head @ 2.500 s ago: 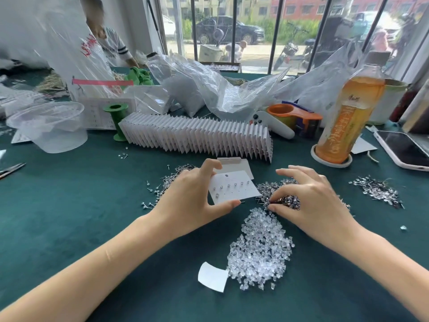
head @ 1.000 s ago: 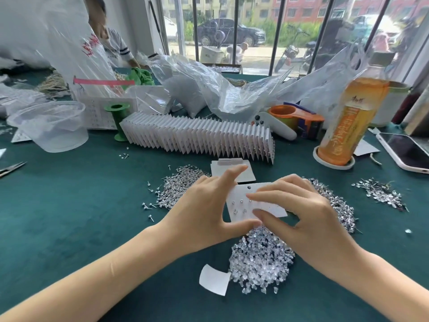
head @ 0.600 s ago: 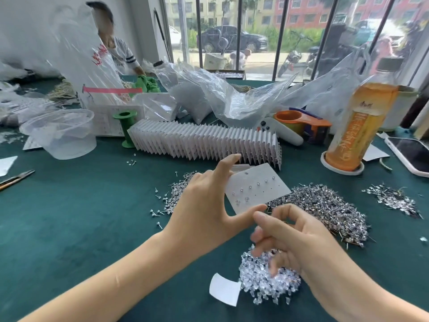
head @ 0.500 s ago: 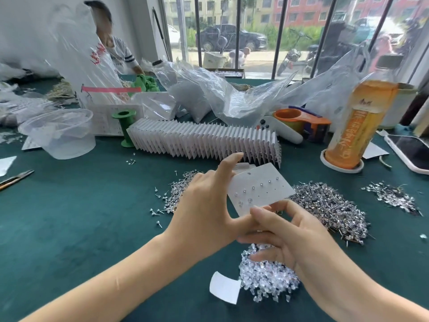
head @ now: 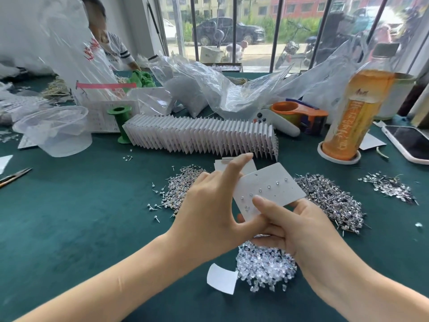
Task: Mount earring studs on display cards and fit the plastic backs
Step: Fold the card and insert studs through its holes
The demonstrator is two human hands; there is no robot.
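Card [head: 269, 187] lifted over table, tilted | left hand [head: 209, 205] pinches its near-left edge | right hand [head: 299, 226] curled underneath, thumb on face, nearer the backs [head: 264, 263] below; contents unseen

Bright daylight comes through the barred window [head: 255, 31] at the back, giving glare on the crumpled plastic bags [head: 220, 94]. Shadows on the green table [head: 69, 217] are soft. Wide-angle bending shows at the edges, and the far left is slightly blurred.
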